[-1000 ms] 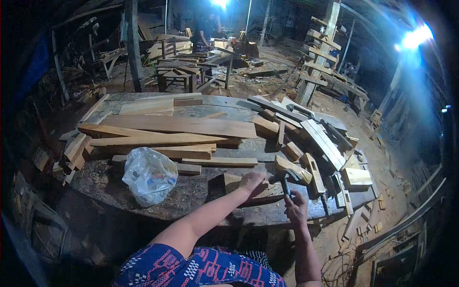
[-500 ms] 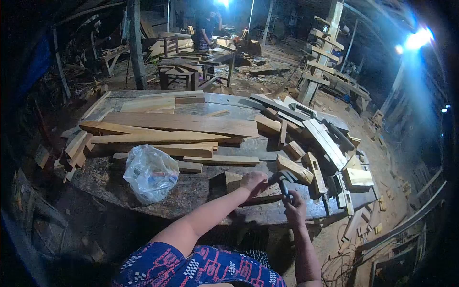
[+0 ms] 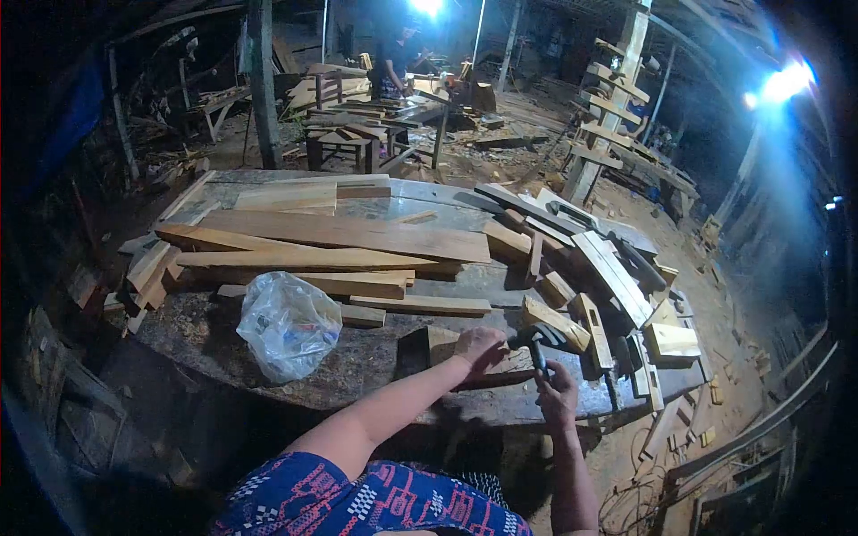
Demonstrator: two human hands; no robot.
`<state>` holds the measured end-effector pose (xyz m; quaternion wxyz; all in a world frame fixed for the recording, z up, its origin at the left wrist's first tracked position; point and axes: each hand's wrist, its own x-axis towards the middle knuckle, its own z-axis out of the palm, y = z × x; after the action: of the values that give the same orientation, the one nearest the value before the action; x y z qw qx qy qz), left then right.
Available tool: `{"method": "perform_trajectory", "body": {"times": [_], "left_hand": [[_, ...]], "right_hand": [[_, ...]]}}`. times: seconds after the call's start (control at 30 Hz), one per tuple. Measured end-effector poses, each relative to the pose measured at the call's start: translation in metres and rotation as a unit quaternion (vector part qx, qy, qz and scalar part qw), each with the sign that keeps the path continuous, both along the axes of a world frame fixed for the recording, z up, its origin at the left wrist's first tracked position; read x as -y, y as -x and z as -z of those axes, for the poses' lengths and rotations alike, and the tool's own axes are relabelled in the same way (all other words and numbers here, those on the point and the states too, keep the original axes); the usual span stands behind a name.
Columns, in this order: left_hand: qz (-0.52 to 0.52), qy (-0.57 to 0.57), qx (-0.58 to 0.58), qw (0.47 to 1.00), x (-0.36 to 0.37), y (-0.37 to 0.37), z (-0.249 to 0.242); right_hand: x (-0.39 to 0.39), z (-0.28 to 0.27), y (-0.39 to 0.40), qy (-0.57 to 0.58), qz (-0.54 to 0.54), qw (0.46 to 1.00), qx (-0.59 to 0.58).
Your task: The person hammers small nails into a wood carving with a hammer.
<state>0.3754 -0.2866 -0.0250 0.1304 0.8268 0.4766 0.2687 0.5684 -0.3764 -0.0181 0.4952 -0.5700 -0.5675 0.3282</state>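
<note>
My left hand [image 3: 481,346] is closed, low over a short wooden block [image 3: 441,343] near the front edge of the workbench. Whatever its fingers grip is too small or hidden to make out. Fingers wrapped round the dark handle, my right hand [image 3: 558,393] holds what looks like a hammer [image 3: 542,357]. Its dark head is just right of my left hand, over the block's right end. To the left sits a clear plastic bag [image 3: 290,326] with small items inside.
Long boards [image 3: 349,234] lie stacked across the workbench [image 3: 214,344]. Several cut blocks [image 3: 672,341] and mortised pieces [image 3: 593,332] crowd its right side. A post with wooden pegs [image 3: 617,98] stands behind. Another person [image 3: 391,67] is at a far bench.
The view has shifted slightly, so the scene sits a little further right. Both hands stay at the block, with the hammer's angle only slightly different.
</note>
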Motion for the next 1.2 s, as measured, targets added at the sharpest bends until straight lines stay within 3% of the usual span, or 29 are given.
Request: {"method": "perform_trajectory", "body": {"times": [0.1,0.2,0.23,0.37,0.4,0.47,0.53,0.6,0.67,0.73,0.77,0.8,0.83,0.9,0.93,1.0,1.07,1.13,1.2], "left_hand": [[-0.031,0.027,-0.063,0.997,-0.002,-0.005,0.000],[-0.014,0.012,-0.025,1.000,0.007,-0.003,-0.007],[0.006,0.003,-0.040,0.999,0.003,-0.003,-0.002],[-0.015,-0.011,0.011,1.000,0.004,-0.003,0.002],[0.022,-0.026,-0.020,0.999,-0.012,-0.007,0.025],[0.025,0.042,0.128,0.991,-0.017,-0.012,0.037],[0.009,0.045,0.105,0.993,-0.007,-0.007,0.027],[-0.004,0.049,0.085,0.995,-0.004,-0.003,0.018],[0.012,-0.005,-0.009,1.000,-0.009,-0.004,0.018],[0.019,-0.021,0.018,0.999,-0.004,-0.005,0.012],[0.006,-0.004,-0.007,1.000,0.000,-0.005,0.004],[-0.008,0.013,-0.031,0.999,0.002,-0.006,0.000],[-0.009,0.015,-0.031,0.999,-0.011,-0.008,0.024],[0.024,0.043,0.111,0.993,-0.046,-0.012,0.092],[0.024,0.045,0.110,0.993,-0.034,-0.011,0.075],[-0.008,-0.006,0.003,1.000,-0.001,-0.006,0.012],[0.004,-0.034,-0.013,0.999,0.000,-0.002,0.012],[0.051,-0.021,0.077,0.996,0.001,0.000,0.013],[0.023,-0.032,0.034,0.999,-0.003,-0.006,0.012]], "right_hand": [[0.012,-0.031,0.013,0.007,-0.018,0.996,-0.087],[0.013,-0.036,0.015,0.056,0.013,0.997,-0.051],[-0.003,0.003,0.001,-0.030,0.002,1.000,0.006],[0.004,-0.013,0.006,0.032,-0.008,0.998,-0.051],[0.007,-0.018,0.007,0.031,0.003,0.998,-0.053],[0.011,-0.031,0.010,0.044,-0.003,0.996,-0.079],[0.010,-0.028,0.010,0.056,0.000,0.995,-0.087],[0.009,-0.021,0.010,-0.003,-0.005,0.999,-0.035],[0.004,-0.002,0.000,0.018,-0.006,1.000,0.002],[0.000,0.003,-0.004,-0.020,0.000,1.000,0.023],[0.003,-0.008,-0.003,0.000,-0.045,0.995,-0.084],[0.005,-0.016,-0.001,0.001,-0.045,0.995,-0.085],[0.008,-0.022,0.003,-0.009,-0.032,0.996,-0.087],[0.014,-0.036,0.012,-0.003,-0.009,0.995,-0.101],[0.011,-0.025,0.008,-0.001,-0.008,0.995,-0.101],[0.000,0.003,-0.002,-0.067,-0.010,0.996,0.057],[0.010,-0.018,0.007,0.000,0.000,0.999,0.048],[0.016,-0.032,0.008,0.102,0.004,0.992,-0.074],[0.017,-0.036,0.001,0.039,-0.017,0.992,-0.121]]}}
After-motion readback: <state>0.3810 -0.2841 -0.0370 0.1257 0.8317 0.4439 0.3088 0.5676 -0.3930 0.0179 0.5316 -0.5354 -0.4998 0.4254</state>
